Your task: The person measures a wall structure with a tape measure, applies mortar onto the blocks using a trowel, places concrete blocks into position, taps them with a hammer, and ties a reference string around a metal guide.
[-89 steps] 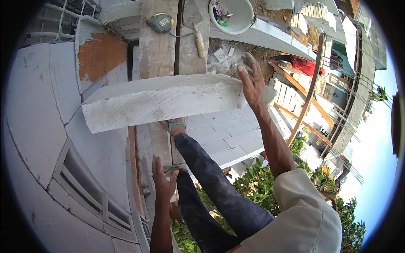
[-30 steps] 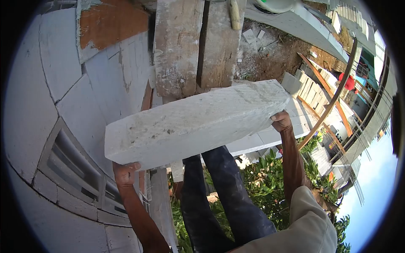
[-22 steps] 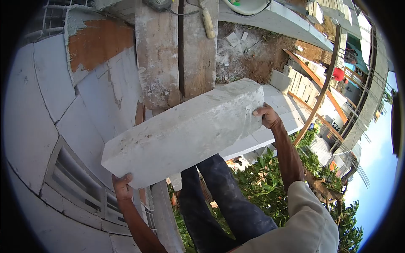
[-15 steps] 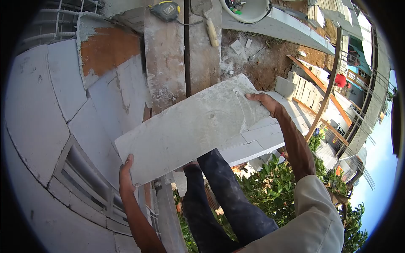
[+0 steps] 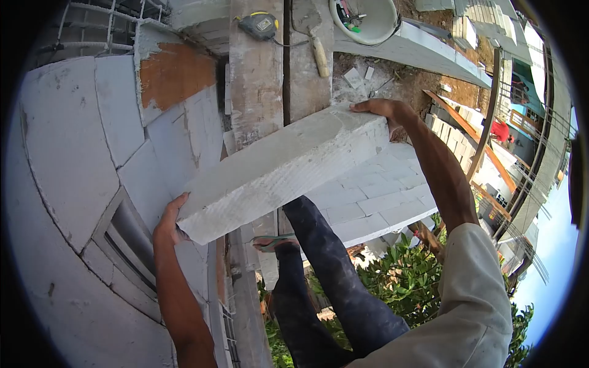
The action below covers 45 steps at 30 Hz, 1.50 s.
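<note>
Tilted since half a second ago, the white block (image 5: 282,172) has turned from showing mostly its broad face to showing a rough long side as well, and the tape measure, trowel and bucket sit lower in the view. The person holds the block raised at a slant between both hands: the left hand (image 5: 172,221) grips its near-left end, the right hand (image 5: 383,113) its far-right end, fingers over the top edge. On the planks (image 5: 254,92) beyond it lies a black-and-yellow tape measure (image 5: 259,26) with a pale label, its print too small to read; beside it, across the dark gap between the boards, is a trowel (image 5: 320,56), wooden handle towards the block. No other lettering can be made out. The block's left end is close to the pale block wall (image 5: 73,153), leaving little room there, while its right end reaches out past the plank edge, over the lower white blockwork (image 5: 368,196), with more open space. A round whitish bucket (image 5: 392,30) near the trowel holds several small things, one bright green, another reddish; what they are is unclear. Farther off is a person in red (image 5: 500,131).
</note>
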{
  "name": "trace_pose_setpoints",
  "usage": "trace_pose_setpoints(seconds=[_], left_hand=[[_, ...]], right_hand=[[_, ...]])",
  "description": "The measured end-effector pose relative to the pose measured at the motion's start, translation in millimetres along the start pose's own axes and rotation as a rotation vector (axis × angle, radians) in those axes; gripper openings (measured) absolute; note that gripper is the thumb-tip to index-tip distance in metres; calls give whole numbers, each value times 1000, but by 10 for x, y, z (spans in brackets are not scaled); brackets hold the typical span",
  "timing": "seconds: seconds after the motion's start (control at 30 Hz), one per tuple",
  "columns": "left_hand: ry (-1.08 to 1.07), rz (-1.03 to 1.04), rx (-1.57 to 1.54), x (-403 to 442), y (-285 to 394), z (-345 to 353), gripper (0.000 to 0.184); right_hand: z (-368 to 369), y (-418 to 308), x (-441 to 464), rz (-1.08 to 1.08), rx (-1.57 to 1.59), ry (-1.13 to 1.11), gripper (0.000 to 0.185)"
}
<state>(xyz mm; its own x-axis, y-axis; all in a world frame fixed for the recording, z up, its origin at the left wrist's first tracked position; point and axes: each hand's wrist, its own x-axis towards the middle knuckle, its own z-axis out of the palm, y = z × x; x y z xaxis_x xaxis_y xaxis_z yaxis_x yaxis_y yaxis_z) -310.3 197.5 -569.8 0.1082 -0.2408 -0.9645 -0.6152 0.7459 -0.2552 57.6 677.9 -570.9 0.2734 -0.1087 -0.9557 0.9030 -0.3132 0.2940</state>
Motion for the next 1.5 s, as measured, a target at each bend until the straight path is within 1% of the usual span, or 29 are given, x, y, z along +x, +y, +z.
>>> trace_pose_setpoints(seconds=[0.1,0.17,0.2,0.27,0.3,0.37,0.4,0.47,0.53,0.6,0.63,0.67,0.7,0.77,0.83,0.87,0.9,0.97,1.03,1.1,1.2,1.23,1.27,1.3,1.33,1.37,1.4,1.47,1.5], left_hand=[[-76,14,-63,209,48,-175,89],[-77,0,-72,241,81,-170,86],[-75,24,-64,227,88,-177,85],[-39,30,-77,208,79,-242,83],[-29,28,-77,232,94,-222,83],[5,19,-89,247,64,-226,83],[-6,77,-95,243,32,-226,87],[-1,139,-104,148,-78,-173,90],[101,562,-45,-13,-201,16,97],[629,941,879,-630,-252,562,107],[597,1011,1075,-833,-241,791,111],[559,1076,1270,-963,-248,956,116],[571,1083,1263,-917,-298,1037,116],[495,1309,1320,-581,-347,1147,110],[676,1437,1556,-413,-295,1130,103],[632,1499,1433,-453,-279,1109,98],[658,1415,1502,-440,-310,1118,96],[742,1444,1505,-554,-324,1134,88],[766,1388,1525,-740,-428,1212,83],[788,1385,1484,-913,-591,1250,82],[741,1364,1407,-1483,-1113,1186,83],[687,1335,1383,-1635,-1320,1151,88],[639,1305,1345,-1766,-1551,1128,93],[629,1349,1239,-1917,-1797,1100,97],[690,1328,1191,-2112,-1980,1062,97],[616,1287,1194,-2359,-2192,1047,95],[533,1253,1191,-2600,-2412,1040,94],[597,1263,1103,-2951,-2838,1011,96],[619,1281,1061,-3140,-3070,1018,98]], right_hand=[[30,-9,-390,-56,32,65,89],[164,61,-625,-217,-184,172,89],[277,208,-565,-217,-205,150,89],[561,599,-337,-849,-615,773,95],[811,643,-465,-868,-618,743,95],[1293,597,-804,-1202,-934,795,98],[1430,554,-773,-1223,-931,773,98],[1652,503,-639,-1122,-1265,658,108],[1704,483,-458,-1166,-1235,736,106],[1693,416,-407,-1069,-1435,838,104],[1663,367,-449,-1134,-1324,788,104],[1680,351,-483,-1140,-1325,794,104],[1693,328,-523,-1106,-1356,803,103],[1697,298,-600,-1076,-1396,833,101],[1715,313,-542,-1120,-1368,879,98],[1713,308,-555,-1144,-1347,869,96],[1708,295,-582,-1166,-1317,838,94],[1755,215,-887,-1174,-1246,770,90],[1770,336,-796,-1260,-1266,883,89],[1774,438,-993,-1242,-1276,780,88],[1866,748,-1419,-1238,-1346,720,91],[1911,861,-1606,-1226,-1400,700,95],[1922,967,-1776,-1234,-1448,645,101],[1938,1090,-1884,-1253,-1519,642,104],[1933,1183,-2033,-1270,-1571,597,116],[1986,1279,-2225,-1306,-1632,600,114],[1999,1485,-2344,-1448,-1571,651,121],[2052,1632,-2700,-1477,-1613,568,121],[2097,1722,-2867,-1505,-1665,593,119]])
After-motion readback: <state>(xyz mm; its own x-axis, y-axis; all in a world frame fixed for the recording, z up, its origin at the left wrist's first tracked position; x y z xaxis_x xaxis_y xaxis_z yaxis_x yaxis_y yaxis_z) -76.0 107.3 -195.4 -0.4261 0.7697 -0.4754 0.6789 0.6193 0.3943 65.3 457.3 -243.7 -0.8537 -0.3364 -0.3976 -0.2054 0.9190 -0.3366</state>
